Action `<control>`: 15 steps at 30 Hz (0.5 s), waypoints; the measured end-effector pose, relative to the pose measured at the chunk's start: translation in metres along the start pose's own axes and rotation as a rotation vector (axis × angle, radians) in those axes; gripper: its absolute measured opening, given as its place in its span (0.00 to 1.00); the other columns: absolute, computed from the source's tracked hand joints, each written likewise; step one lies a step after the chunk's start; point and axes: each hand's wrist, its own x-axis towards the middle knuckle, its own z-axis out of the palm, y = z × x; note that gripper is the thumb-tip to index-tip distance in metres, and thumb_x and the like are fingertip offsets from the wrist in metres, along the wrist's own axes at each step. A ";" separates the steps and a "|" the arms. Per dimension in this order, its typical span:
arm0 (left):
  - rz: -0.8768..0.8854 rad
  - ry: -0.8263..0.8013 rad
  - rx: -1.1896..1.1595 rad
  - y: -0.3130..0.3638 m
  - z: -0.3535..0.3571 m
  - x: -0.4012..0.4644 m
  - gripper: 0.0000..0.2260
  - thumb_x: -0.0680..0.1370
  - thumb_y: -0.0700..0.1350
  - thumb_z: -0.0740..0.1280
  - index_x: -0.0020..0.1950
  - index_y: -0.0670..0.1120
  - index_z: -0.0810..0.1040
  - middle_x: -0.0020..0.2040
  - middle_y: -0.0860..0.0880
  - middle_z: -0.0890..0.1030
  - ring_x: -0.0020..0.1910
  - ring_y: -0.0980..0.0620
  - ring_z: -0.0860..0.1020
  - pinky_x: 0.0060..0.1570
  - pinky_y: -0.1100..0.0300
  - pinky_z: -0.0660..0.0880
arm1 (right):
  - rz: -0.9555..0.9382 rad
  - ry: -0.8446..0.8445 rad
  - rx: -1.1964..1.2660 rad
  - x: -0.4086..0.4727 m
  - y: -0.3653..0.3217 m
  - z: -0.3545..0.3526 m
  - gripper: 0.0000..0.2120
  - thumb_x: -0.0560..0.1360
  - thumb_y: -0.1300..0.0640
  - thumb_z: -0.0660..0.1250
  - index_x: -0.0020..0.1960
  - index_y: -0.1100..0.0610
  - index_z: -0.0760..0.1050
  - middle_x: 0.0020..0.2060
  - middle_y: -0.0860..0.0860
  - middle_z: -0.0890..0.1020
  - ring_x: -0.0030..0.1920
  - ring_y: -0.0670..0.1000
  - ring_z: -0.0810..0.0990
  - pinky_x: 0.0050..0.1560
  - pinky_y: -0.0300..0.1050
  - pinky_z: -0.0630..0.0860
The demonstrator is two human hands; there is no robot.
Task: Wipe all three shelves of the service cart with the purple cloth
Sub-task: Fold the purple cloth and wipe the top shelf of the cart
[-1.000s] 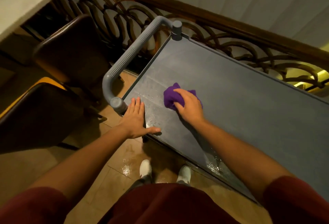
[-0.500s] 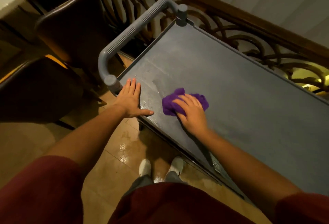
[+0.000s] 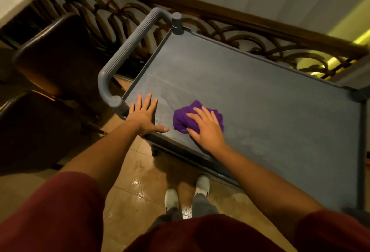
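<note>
Since a second ago my right hand (image 3: 207, 129), fingers spread flat on the purple cloth (image 3: 181, 120), slid frame-right; I'd overlap strokes while my splayed left hand (image 3: 144, 115) steadies the cart's top shelf (image 3: 260, 101).

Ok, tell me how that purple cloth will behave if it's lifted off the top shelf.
The purple cloth is bunched in soft folds under the right hand, so it would probably droop limply. It looks small and thin, likely light. The top shelf shows wet-looking streaks, so it may be damp and cling slightly.
</note>
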 end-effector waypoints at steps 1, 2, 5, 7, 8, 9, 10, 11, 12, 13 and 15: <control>-0.018 -0.009 -0.002 -0.004 0.002 -0.002 0.60 0.63 0.81 0.62 0.81 0.54 0.34 0.81 0.47 0.32 0.79 0.38 0.33 0.75 0.36 0.38 | -0.018 0.000 0.020 -0.008 0.002 -0.001 0.23 0.78 0.49 0.69 0.72 0.51 0.73 0.75 0.54 0.71 0.78 0.59 0.62 0.78 0.62 0.55; -0.040 -0.025 -0.002 -0.008 0.003 -0.003 0.60 0.63 0.80 0.62 0.81 0.54 0.34 0.81 0.47 0.32 0.79 0.38 0.33 0.76 0.36 0.39 | -0.035 -0.006 0.040 -0.016 0.004 -0.003 0.23 0.77 0.51 0.70 0.70 0.52 0.75 0.73 0.55 0.73 0.77 0.60 0.64 0.77 0.61 0.57; -0.028 -0.058 0.000 -0.002 0.004 -0.001 0.60 0.63 0.80 0.63 0.80 0.54 0.33 0.81 0.46 0.31 0.78 0.37 0.32 0.75 0.35 0.39 | -0.006 -0.023 0.009 -0.061 0.027 -0.020 0.22 0.75 0.58 0.73 0.68 0.56 0.78 0.71 0.57 0.75 0.75 0.62 0.68 0.76 0.62 0.61; -0.008 -0.061 -0.011 0.004 -0.002 0.001 0.60 0.63 0.80 0.63 0.80 0.53 0.33 0.81 0.46 0.31 0.78 0.37 0.31 0.75 0.35 0.39 | 0.039 0.006 -0.056 -0.097 0.056 -0.037 0.23 0.72 0.62 0.74 0.67 0.57 0.78 0.71 0.59 0.75 0.73 0.64 0.70 0.73 0.64 0.66; -0.006 -0.052 -0.004 0.007 -0.004 0.002 0.60 0.64 0.79 0.63 0.81 0.53 0.33 0.81 0.46 0.31 0.78 0.37 0.32 0.76 0.34 0.39 | 0.078 0.028 -0.083 -0.113 0.068 -0.045 0.23 0.72 0.63 0.74 0.67 0.57 0.79 0.70 0.60 0.76 0.72 0.65 0.72 0.72 0.63 0.68; -0.003 -0.046 0.008 0.008 -0.006 0.002 0.59 0.64 0.79 0.64 0.81 0.53 0.34 0.81 0.45 0.32 0.78 0.36 0.32 0.76 0.34 0.40 | 0.132 0.033 -0.110 -0.125 0.074 -0.051 0.23 0.72 0.63 0.74 0.67 0.57 0.79 0.70 0.60 0.76 0.71 0.64 0.73 0.71 0.63 0.70; 0.002 -0.049 0.003 0.010 -0.007 0.002 0.59 0.65 0.78 0.64 0.81 0.53 0.36 0.82 0.45 0.34 0.78 0.36 0.33 0.75 0.33 0.40 | 0.186 0.032 -0.140 -0.132 0.076 -0.053 0.22 0.72 0.62 0.74 0.66 0.56 0.79 0.69 0.59 0.77 0.71 0.63 0.74 0.70 0.62 0.69; 0.020 -0.047 -0.024 0.013 -0.009 0.002 0.57 0.65 0.78 0.64 0.82 0.54 0.39 0.82 0.45 0.36 0.79 0.35 0.34 0.74 0.32 0.41 | 0.227 0.045 -0.162 -0.133 0.074 -0.054 0.22 0.72 0.60 0.74 0.66 0.55 0.79 0.68 0.58 0.78 0.69 0.62 0.75 0.70 0.61 0.68; 0.055 -0.031 -0.066 0.017 -0.010 0.003 0.53 0.67 0.77 0.64 0.82 0.56 0.42 0.83 0.46 0.38 0.79 0.34 0.36 0.74 0.31 0.41 | 0.247 0.085 -0.160 -0.126 0.066 -0.054 0.21 0.71 0.59 0.74 0.64 0.55 0.80 0.65 0.58 0.80 0.66 0.62 0.77 0.69 0.61 0.67; 0.093 -0.004 -0.107 0.023 -0.008 0.004 0.47 0.70 0.76 0.62 0.82 0.59 0.46 0.83 0.48 0.40 0.79 0.34 0.38 0.73 0.30 0.42 | 0.253 0.133 -0.140 -0.117 0.055 -0.050 0.21 0.70 0.58 0.75 0.63 0.54 0.80 0.62 0.58 0.81 0.63 0.63 0.78 0.68 0.60 0.68; 0.097 0.066 -0.155 0.041 0.002 0.003 0.37 0.76 0.71 0.59 0.80 0.63 0.50 0.83 0.51 0.43 0.80 0.35 0.39 0.73 0.27 0.42 | 0.246 0.190 -0.103 -0.092 0.024 -0.041 0.22 0.69 0.53 0.75 0.63 0.52 0.80 0.59 0.56 0.80 0.61 0.61 0.77 0.66 0.58 0.70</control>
